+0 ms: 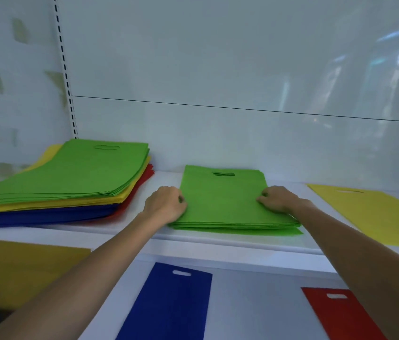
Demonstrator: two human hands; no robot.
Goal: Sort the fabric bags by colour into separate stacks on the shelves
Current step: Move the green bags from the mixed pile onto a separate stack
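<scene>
Left hand (166, 204) and right hand (276, 198) clutch opposite sides of the green stack (220, 202), long axis running up-frame; mixed pile (71, 182) sits centre-left, nearer the left hand.

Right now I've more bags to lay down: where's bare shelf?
Upper shelf: a narrow strip between mixed pile and green stack; a gap between that stack and the yellow bag. Lower shelf: a broad patch, between blue bag and red bag. Crowded: left hand and right hand at the green stack.
</scene>
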